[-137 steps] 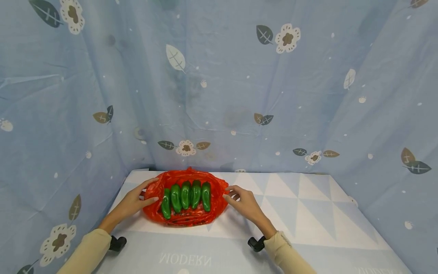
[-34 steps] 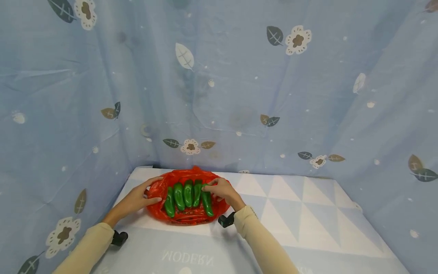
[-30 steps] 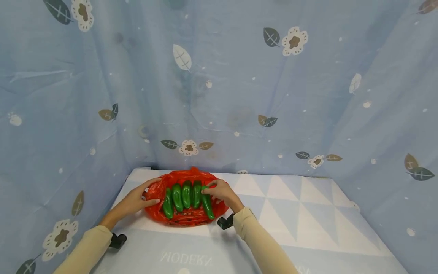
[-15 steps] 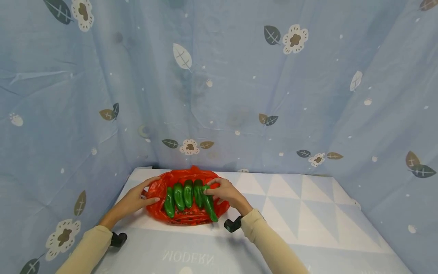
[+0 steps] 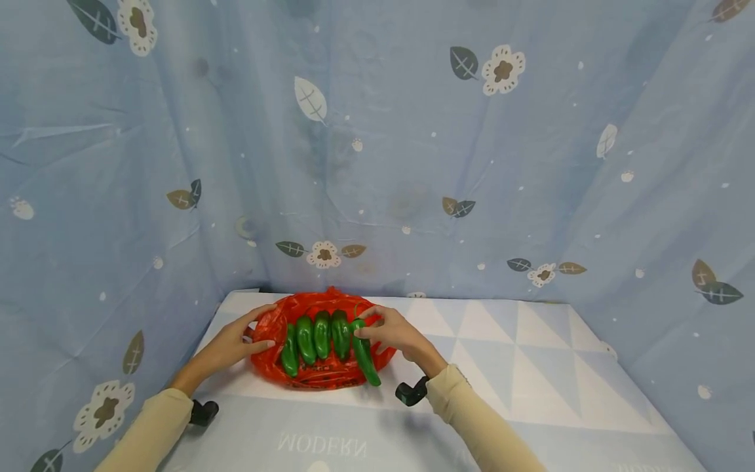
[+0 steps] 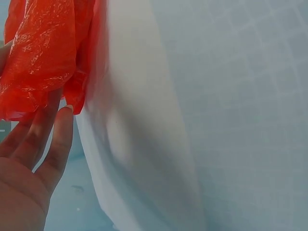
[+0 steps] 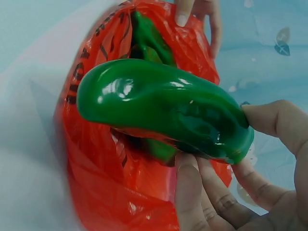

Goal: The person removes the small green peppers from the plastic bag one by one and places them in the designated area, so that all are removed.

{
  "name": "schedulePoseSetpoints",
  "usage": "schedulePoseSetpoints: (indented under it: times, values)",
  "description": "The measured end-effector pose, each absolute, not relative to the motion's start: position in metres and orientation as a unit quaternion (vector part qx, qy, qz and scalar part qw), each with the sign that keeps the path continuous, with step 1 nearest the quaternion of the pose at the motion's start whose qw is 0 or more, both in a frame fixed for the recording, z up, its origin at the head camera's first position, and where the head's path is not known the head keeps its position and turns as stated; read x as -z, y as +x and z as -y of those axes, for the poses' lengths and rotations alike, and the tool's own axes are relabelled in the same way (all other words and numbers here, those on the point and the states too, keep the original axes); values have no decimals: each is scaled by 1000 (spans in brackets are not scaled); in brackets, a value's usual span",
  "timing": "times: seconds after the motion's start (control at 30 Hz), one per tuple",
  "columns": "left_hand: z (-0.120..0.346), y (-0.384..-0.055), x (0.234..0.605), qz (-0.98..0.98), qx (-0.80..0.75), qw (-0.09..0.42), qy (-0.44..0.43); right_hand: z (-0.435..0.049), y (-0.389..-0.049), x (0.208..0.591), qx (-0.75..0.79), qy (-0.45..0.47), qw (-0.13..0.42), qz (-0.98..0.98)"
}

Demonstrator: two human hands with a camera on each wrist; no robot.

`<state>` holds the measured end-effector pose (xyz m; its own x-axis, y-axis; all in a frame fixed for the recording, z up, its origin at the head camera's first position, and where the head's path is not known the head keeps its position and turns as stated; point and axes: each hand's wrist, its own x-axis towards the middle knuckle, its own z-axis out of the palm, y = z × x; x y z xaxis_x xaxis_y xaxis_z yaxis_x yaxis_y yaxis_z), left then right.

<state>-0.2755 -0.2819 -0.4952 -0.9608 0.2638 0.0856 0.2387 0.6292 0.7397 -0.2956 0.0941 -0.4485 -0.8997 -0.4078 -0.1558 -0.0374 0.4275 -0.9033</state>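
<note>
An open red plastic bag (image 5: 331, 300) with several green peppers (image 5: 305, 341) lined up in it lies at the back left of the table. My left hand (image 5: 229, 346) holds its left rim. In the left wrist view the fingers (image 6: 61, 132) reach behind the red plastic. At the right side of the bag, my right hand (image 5: 400, 333) pinches one green pepper (image 5: 366, 364) near its upper end, between thumb and fingers. Seen from the right wrist, this glossy, curved pepper (image 7: 154, 94) is raised over the bag, with other peppers partly hidden beneath it.
The table (image 5: 483, 367) has a white and pale blue triangle-patterned cover, which stretches to the right of the bag. A blue curtain (image 5: 401, 164) with leaves and flowers hangs behind and at both sides.
My right hand has gone from the bag's right edge to the rightmost pepper, gripped it, and drawn it toward the front right, away from the row. The left hand stays at the bag.
</note>
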Motion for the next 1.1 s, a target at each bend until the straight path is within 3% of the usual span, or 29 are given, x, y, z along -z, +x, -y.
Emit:
schedulePoseSetpoints:
  times: [1.1]
  values:
    - [282,-274,494,-902,-406,8,146,-165,-293,449,558,-96,101,-818]
